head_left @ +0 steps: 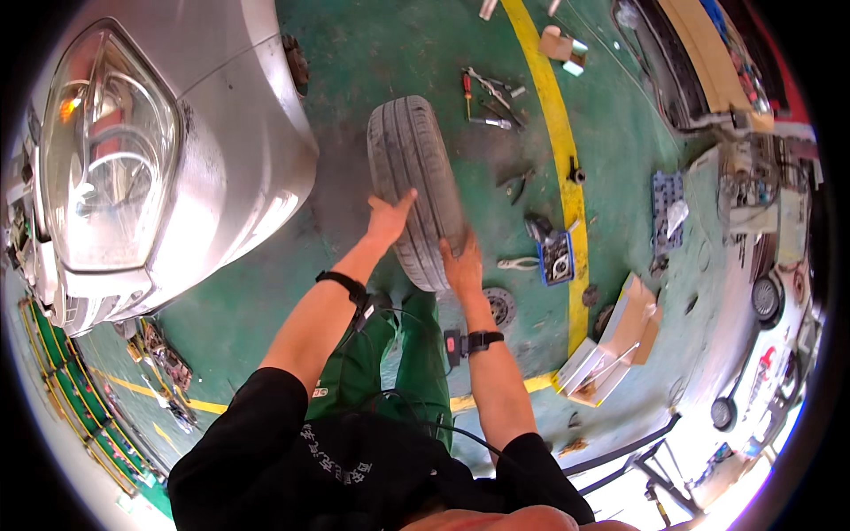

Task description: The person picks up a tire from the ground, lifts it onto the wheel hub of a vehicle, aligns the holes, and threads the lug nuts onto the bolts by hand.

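A black car tire stands on its tread at the middle of the view, above my green-trousered legs. My left hand grips its left side, with a finger reaching onto the tread. My right hand holds the lower right of the same tire, near its near end. To the left is the front corner of a silver car with a large headlight. Beside my right wrist, a round metal disc lies on the green floor.
Loose hand tools, pliers, a blue case, a grey tray and an open cardboard box lie along the yellow floor line. A white car is at the right, and metal parts lie lower left.
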### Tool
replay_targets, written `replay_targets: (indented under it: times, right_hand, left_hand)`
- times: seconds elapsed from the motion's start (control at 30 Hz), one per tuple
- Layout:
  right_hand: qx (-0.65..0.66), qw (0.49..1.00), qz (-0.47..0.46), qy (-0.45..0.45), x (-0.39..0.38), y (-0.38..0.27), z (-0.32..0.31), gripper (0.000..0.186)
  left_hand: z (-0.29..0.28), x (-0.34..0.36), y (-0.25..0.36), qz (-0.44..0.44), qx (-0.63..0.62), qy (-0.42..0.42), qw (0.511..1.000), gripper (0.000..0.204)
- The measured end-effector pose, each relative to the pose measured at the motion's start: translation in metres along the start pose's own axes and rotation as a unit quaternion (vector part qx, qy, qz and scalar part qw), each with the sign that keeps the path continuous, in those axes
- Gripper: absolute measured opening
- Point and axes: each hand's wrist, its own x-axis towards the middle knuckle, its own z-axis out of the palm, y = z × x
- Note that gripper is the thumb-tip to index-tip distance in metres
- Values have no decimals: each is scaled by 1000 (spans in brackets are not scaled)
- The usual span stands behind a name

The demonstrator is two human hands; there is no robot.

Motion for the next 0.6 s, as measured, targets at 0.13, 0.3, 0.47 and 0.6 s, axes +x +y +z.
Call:
replay_targets:
  times: [0.13,0.3,0.47,0.6]
  right_hand:
    - [-49,999,25,0,42,-9,-11,92]
    - [-75,993,80,-41,138,-62,-35,95]
    - [-71,996,43,-33,223,-114,-48,97]
    - [-59,997,43,-38,237,-125,-41,98]
  left_hand:
    - [-28,40,123,-44,-51,-74,995,137]
    - [-5,72,135,73,-90,-17,993,130]
    - [-7,110,198,3,-87,8,996,125]
    - [-27,135,224,11,-63,33,997,126]
